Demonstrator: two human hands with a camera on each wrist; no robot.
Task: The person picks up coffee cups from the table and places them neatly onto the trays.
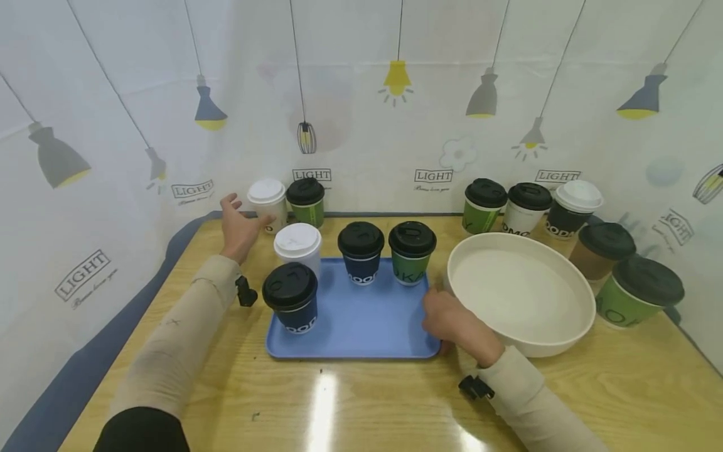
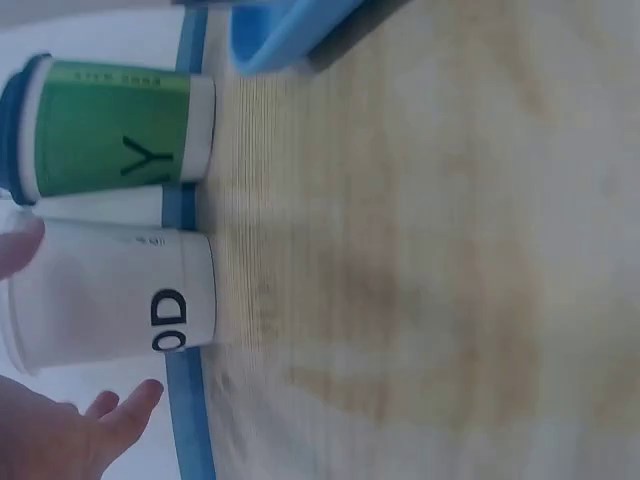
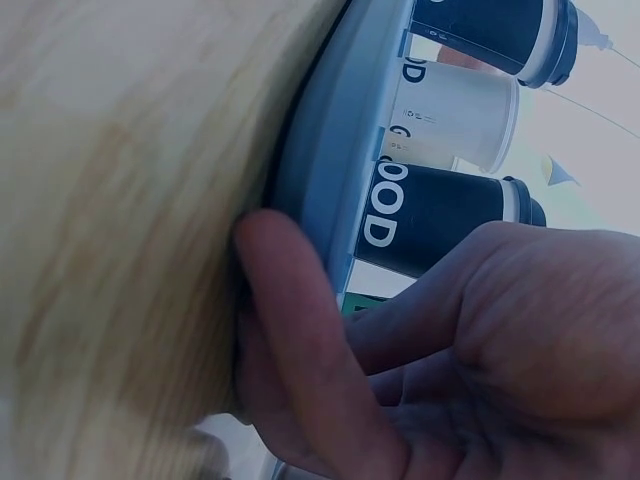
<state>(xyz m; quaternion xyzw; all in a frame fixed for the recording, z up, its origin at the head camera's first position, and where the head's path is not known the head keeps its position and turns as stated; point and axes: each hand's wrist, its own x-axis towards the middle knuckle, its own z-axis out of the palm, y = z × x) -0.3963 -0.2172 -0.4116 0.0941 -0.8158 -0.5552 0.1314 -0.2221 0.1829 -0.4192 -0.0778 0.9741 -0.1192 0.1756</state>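
White cup (image 1: 277,211) with a white lid stands at the far left of the wooden worktop (image 1: 271,402) in the head view, beside a green cup (image 1: 307,211) and beyond the blue tray (image 1: 367,326); the left hand (image 1: 240,231) reaches around it with loose, unclosed fingers, while the right hand (image 1: 454,320) grasps the tray's right edge. A grip low on the body, clear of lid and neighbour, would probably serve best. The glossy worktop reflects a bright streak, and a pale cloth (image 1: 361,125) printed with hanging lamps backs it. In the left wrist view the cup sits between thumb and fingers; whether the thumb touches, I cannot tell. In the right wrist view the fingers hold the tray's rim; steadiness there should keep its cups (image 1: 361,254) from wobbling
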